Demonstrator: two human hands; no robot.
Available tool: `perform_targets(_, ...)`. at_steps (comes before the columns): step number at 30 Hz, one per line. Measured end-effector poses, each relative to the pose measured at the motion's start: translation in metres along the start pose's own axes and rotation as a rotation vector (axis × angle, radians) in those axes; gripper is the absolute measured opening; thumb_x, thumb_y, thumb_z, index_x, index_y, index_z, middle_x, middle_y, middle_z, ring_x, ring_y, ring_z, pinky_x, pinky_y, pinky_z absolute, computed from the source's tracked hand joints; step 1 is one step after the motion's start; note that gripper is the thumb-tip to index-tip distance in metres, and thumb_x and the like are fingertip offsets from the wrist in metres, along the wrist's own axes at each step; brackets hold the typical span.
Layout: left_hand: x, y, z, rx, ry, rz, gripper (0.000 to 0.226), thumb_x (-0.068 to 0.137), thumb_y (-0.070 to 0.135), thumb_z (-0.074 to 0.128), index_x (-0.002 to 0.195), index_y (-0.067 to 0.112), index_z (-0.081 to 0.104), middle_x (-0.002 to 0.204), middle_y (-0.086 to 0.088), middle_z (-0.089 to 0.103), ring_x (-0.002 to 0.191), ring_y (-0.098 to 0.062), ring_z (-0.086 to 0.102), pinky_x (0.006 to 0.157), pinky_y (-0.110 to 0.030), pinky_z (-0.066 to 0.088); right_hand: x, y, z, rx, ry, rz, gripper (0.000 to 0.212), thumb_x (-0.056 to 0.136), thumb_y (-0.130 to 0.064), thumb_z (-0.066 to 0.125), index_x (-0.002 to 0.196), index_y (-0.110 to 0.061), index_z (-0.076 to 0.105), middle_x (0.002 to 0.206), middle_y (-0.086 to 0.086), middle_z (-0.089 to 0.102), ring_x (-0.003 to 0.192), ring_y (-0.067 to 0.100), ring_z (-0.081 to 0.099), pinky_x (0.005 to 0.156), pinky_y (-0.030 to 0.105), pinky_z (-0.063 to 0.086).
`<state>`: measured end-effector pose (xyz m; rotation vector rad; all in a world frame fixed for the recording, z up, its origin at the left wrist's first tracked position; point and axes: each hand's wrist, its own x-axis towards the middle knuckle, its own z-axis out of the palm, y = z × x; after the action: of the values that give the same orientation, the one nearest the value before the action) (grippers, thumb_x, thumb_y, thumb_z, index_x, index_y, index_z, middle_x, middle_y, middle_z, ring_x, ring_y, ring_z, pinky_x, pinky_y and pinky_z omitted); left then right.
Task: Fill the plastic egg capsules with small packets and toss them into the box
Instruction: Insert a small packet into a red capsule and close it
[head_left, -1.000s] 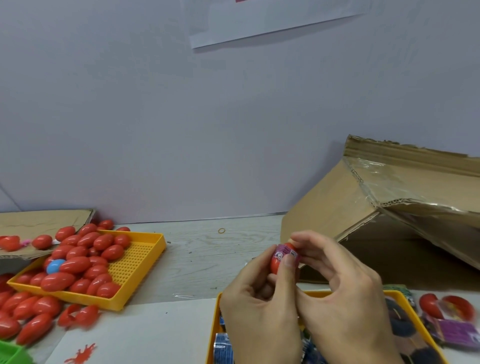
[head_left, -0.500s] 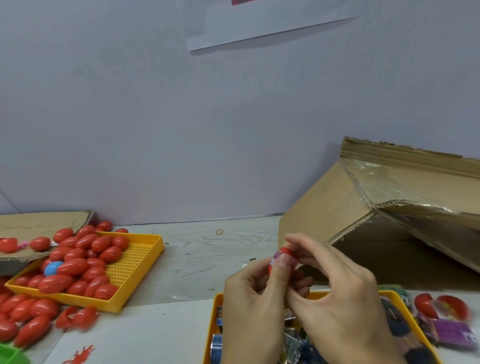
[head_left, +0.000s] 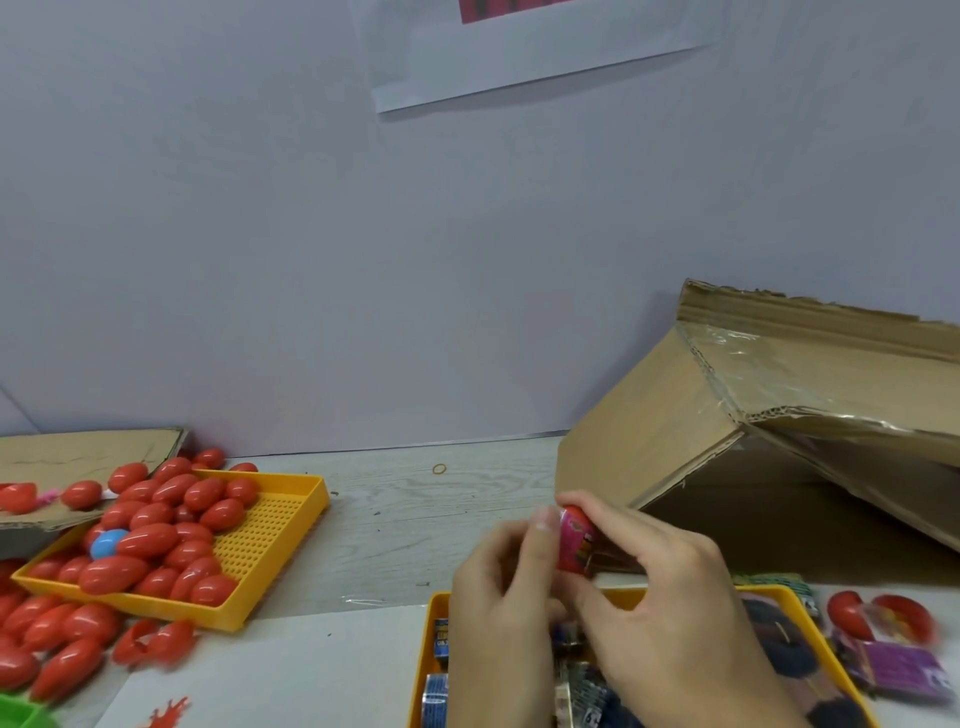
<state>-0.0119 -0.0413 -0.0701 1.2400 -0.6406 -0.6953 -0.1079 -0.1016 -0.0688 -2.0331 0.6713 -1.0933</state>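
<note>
A red egg capsule (head_left: 575, 540) with a pink packet pressed into it sits between both hands, above a yellow tray of small packets (head_left: 435, 618). My left hand (head_left: 501, 613) pinches the capsule from the left, thumb on its top. From the right, my right hand (head_left: 670, 597) curls its fingers over the capsule. The cardboard box (head_left: 675, 415) lies on its side at the right, its open mouth facing me just behind my hands.
A yellow tray (head_left: 291, 525) at the left holds several red capsules and one blue one (head_left: 108, 543). More red capsules (head_left: 47, 654) lie loose at the lower left. An open red capsule (head_left: 878, 616) and a purple packet (head_left: 898, 665) lie at the right. A rubber band (head_left: 439, 469) lies on the table.
Both hands have kept hold of the capsule and sunk slightly toward the packet tray. The pink packet now shows on the capsule's side between the fingers.
</note>
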Motion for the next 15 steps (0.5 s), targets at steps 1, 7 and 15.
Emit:
perform_targets(1,0.0,0.001,-0.004,0.089,0.046,0.104,0.042,0.064,0.055,0.075,0.088,0.02,0.074,0.089,-0.009,0.074,0.087,-0.028,0.072,0.067,-0.034,0.057,0.0,0.0,-0.001,0.005,0.003,0.013,0.044,0.073,-0.03,0.083,0.103,-0.052,0.06,0.099,-0.04,0.061,0.1,-0.016,0.057,0.077,0.001,0.045)
perform_targets(7,-0.002,0.008,-0.016,0.126,-0.259,0.195,0.05,0.068,0.029,0.081,0.117,0.025,0.073,0.118,0.009,0.072,0.116,-0.008,0.064,0.091,-0.018,0.052,0.003,0.002,-0.009,0.46,-0.066,0.226,0.034,0.072,-0.019,0.079,0.098,-0.038,0.067,0.093,-0.018,0.075,0.093,0.002,0.071,0.076,0.012,0.054)
perform_targets(15,-0.002,0.005,-0.013,0.174,-0.204,0.242,0.041,0.061,0.016,0.078,0.095,0.039,0.078,0.108,0.009,0.075,0.108,-0.007,0.068,0.089,-0.018,0.054,0.003,0.006,-0.008,0.497,-0.073,0.274,0.038,0.07,-0.021,0.073,0.107,-0.031,0.067,0.098,-0.015,0.076,0.099,0.005,0.07,0.084,0.019,0.056)
